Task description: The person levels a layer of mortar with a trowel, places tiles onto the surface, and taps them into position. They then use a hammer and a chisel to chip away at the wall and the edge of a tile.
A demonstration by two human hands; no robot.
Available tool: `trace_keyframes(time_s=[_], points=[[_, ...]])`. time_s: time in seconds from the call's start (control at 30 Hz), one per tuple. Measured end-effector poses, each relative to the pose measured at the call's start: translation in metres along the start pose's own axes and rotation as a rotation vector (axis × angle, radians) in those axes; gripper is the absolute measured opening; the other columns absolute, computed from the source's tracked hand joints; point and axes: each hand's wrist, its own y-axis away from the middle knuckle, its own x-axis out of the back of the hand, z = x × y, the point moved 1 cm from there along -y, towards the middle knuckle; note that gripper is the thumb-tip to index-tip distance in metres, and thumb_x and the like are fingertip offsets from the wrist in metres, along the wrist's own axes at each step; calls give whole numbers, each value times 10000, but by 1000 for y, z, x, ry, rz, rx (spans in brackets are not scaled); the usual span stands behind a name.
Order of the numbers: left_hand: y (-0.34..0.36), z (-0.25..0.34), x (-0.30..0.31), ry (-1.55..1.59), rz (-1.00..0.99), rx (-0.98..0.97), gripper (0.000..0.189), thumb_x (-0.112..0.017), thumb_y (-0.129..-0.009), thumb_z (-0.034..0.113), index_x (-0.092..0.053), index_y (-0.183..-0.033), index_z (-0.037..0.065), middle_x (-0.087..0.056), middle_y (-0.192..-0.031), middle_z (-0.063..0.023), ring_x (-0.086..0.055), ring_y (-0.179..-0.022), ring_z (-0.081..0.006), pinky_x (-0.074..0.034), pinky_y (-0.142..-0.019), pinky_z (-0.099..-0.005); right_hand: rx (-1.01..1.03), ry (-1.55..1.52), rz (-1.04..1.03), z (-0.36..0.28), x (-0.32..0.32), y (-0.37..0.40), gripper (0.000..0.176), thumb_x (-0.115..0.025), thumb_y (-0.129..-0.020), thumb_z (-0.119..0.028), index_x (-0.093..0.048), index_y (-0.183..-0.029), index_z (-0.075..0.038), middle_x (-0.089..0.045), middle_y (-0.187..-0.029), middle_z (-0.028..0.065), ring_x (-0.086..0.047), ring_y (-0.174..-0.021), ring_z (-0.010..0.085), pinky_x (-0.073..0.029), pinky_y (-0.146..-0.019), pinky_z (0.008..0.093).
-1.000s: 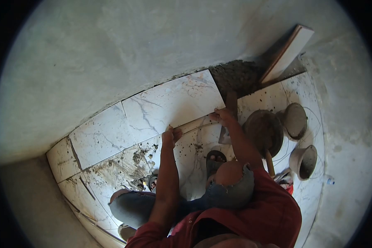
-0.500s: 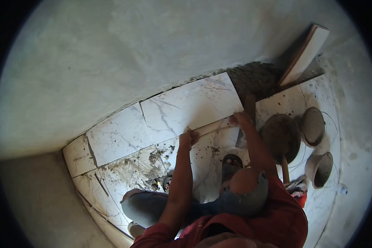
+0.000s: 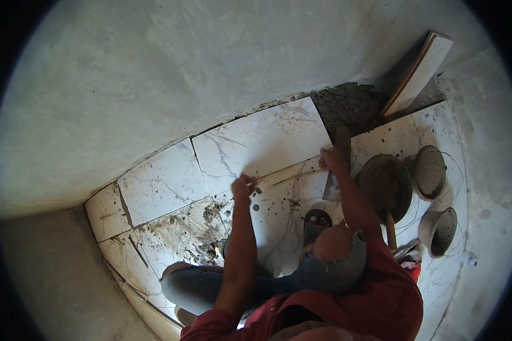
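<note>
A large white marbled floor tile lies along the wall, its front edge toward me. At its front right corner, my right hand has its fingers bent over the edge. My left hand is just over the front edge farther left, fingers loosely bent and partly apart, with nothing visible in them. Beside the right hand lies a long flat bar, its wider grey end on the laid tiles. A narrow strip shows along the tile's front edge.
Wet mortar fills the corner, with a narrow tile piece leaning there. A dark mortar pan with a wooden handle and two buckets stand to the right. Mortar crumbs dirty the laid tiles near my feet.
My left hand has moved left along the tile's front edge and come away from it. My right hand stays at the corner. The view has shifted slightly.
</note>
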Motion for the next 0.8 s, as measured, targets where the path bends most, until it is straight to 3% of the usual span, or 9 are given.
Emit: trace_keyframes(time_s=[0.03,0.07,0.1,0.13,0.23,0.33,0.47,0.67,0.8], points=[[-3,9,10,65,84,-97,310,-470,-871,266,-568,-896,-27,-619,-795,-132,-589,-647,-222,-471,-555,-317,78,137,48,-5,1,-3,262,-583,-792,-178,-535,-881,64,-594,-755,210,-616,-631,279,-524,-556,355],[-11,18,24,-207,297,-282,320,-488,-847,258,-542,-950,-40,-611,-830,-155,-587,-702,-248,-469,-606,-338,78,136,48,-9,0,-5,262,-583,-792,-178,-535,-881,64,-594,-755,210,-616,-631,279,-524,-556,355],[-17,23,39,-486,509,-463,354,-506,-823,249,-516,-1004,-54,-603,-866,-178,-585,-757,-274,-467,-657,-360,382,343,254,-11,0,-8,273,-591,-767,-178,-537,-890,59,-586,-777,223,-607,-677,302,-509,-599,374],[-8,34,44,-535,600,-572,362,-511,-809,230,-503,-1022,-63,-576,-937,-219,-560,-822,-330,-447,-730,-394,690,548,459,-15,-1,-11,287,-599,-741,-178,-538,-899,54,-579,-799,236,-597,-722,326,-493,-643,394],[-8,39,70,-680,708,-684,418,-530,-779,209,-459,-1083,-69,-480,-1105,-278,-502,-976,-394,-410,-845,-428,989,625,613,-18,-11,-20,281,-580,-706,-137,-542,-911,51,-565,-863,241,-553,-836,372,-448,-755,427],[-10,39,79,-880,483,-434,502,-549,-739,219,-419,-1129,-68,-461,-1108,-272,-487,-1003,-410,-402,-866,-444,928,818,577,-9,-20,-25,283,-564,-677,-93,-542,-918,53,-551,-906,236,-522,-915,367,-424,-810,432],[-11,44,76,-929,539,-461,466,-534,-738,226,-462,-1099,-59,-475,-1085,-285,-486,-1000,-418,-406,-857,-459,861,736,574,0,-18,-36,364,-558,-676,-86,-526,-998,82,-545,-971,250,-518,-927,386,-414,-828,452],[3,66,69,-940,599,-213,493,-516,-762,337,-508,-1069,-48,-502,-1075,-286,-502,-1008,-406,-399,-880,-451,684,604,485,6,-10,-55,405,-545,-685,-93,-510,-1064,46,-546,-1003,280,-505,-985,423,-404,-875,453],[13,67,78,-945,554,-167,538,-526,-766,391,-516,-1047,-67,-555,-1011,-301,-539,-980,-411,-418,-856,-454,715,678,487,8,-5,-35,320,-531,-698,-94,-534,-985,46,-565,-926,263,-532,-915,411,-425,-814,469]])
